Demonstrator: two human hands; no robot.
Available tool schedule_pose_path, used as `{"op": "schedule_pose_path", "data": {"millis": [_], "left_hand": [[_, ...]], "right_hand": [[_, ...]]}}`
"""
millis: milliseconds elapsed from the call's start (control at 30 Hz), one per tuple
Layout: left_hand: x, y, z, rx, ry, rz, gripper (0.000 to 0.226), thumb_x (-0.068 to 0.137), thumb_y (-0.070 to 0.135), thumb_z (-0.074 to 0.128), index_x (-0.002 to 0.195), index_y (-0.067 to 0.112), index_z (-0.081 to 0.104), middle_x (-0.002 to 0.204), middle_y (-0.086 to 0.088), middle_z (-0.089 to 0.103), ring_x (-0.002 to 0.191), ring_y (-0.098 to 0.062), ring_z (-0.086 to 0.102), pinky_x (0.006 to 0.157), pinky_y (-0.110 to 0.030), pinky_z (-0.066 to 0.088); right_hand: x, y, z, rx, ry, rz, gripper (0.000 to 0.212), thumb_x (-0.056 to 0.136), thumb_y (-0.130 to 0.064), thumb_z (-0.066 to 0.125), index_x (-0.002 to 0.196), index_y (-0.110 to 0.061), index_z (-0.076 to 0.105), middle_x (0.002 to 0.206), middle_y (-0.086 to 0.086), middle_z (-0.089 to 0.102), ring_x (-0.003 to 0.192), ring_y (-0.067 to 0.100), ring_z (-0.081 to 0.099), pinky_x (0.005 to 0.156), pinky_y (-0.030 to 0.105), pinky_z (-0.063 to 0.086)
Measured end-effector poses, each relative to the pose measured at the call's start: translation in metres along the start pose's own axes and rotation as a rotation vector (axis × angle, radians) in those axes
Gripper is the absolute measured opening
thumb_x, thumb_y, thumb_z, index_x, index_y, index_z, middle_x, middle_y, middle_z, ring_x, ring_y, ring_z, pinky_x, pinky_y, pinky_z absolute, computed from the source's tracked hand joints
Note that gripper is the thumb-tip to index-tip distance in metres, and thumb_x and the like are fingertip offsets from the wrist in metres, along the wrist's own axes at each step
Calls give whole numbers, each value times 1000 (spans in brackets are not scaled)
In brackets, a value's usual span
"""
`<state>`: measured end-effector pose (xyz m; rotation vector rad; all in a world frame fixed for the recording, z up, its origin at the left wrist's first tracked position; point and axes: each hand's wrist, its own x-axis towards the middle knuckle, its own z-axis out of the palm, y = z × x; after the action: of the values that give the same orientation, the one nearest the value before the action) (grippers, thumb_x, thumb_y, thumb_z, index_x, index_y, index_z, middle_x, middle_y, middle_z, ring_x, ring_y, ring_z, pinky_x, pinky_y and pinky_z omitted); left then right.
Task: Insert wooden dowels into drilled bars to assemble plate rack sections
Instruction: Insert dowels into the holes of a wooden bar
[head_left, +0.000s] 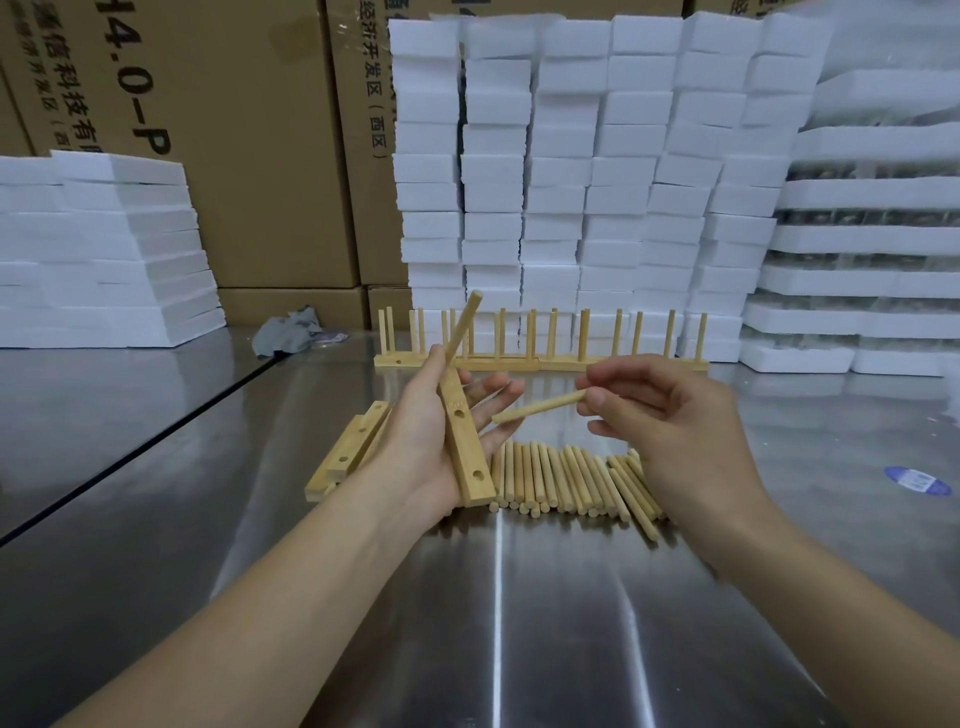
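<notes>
Spare bars (348, 457) lie left of dowel pile (571, 480) on steel worktop (519, 623) | left grip (441, 436) holds drilled bar (467, 457), seated dowel (465, 325) in its far end, over pile's left edge | right grip (670, 431) pinches loose dowel (537, 407) above pile, free end near bar | rack sections (540, 343) stand behind pile

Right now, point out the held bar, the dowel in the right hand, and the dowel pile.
held bar (467, 444): head view, face between holes
right-hand dowel (540, 407): head view, mid-shaft
dowel pile (561, 478): head view, middle sticks
</notes>
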<state>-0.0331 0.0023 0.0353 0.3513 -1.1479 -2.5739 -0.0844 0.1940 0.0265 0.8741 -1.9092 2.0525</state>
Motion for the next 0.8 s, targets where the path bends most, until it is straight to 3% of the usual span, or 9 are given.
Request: {"op": "schedule_pose_path", "data": {"millis": [100, 333, 467, 567, 700, 800], "left_hand": [[-2, 0, 2, -63, 8, 1, 38, 109, 48, 54, 92, 14, 56, 86, -15, 77, 93, -34, 82, 65, -44, 67], [-3, 1, 3, -148, 1, -16, 36, 110, 45, 54, 96, 12, 55, 87, -20, 76, 94, -38, 81, 74, -50, 68], [-3, 0, 3, -108, -34, 4, 36, 110, 45, 54, 96, 11, 55, 83, -18, 75, 95, -37, 81, 71, -47, 68], [-4, -3, 3, -34, -104, 2, 37, 110, 46, 54, 95, 12, 56, 83, -17, 75, 100, -37, 80, 76, -45, 68], [-7, -7, 6, 20, -160, -21, 39, 109, 47, 54, 95, 11, 57, 86, -17, 75, 105, -38, 79, 84, -47, 67], [-7, -6, 6, 36, -170, -18, 38, 110, 47, 53, 94, 12, 57, 88, -16, 75, 109, -38, 78, 94, -49, 64]], "right_hand": [[0, 2, 1, -31, -11, -16, 19, 91, 0, 75, 102, -15, 77, 97, -2, 80, 92, 15, 77, 81, 26, 63], [-1, 6, 3, -187, -29, -77, 26, 87, 0, 80, 98, -23, 76, 97, -7, 78, 94, 10, 75, 89, 26, 60], [-2, 9, 3, -312, -38, -119, 26, 84, -11, 85, 97, -31, 74, 93, -11, 74, 87, 9, 72, 78, 22, 59], [-5, 12, 2, -543, -143, -177, 22, 84, -31, 84, 100, -41, 73, 90, -14, 66, 81, 6, 64, 70, 14, 49], [-11, 14, 8, -716, -357, -242, 7, 97, -39, 70, 102, -43, 71, 86, -16, 62, 81, 3, 60, 68, 14, 44], [-13, 15, 8, -676, -381, -197, 11, 104, -36, 56, 95, -40, 58, 73, -20, 65, 62, 4, 61, 56, 16, 45]]}}
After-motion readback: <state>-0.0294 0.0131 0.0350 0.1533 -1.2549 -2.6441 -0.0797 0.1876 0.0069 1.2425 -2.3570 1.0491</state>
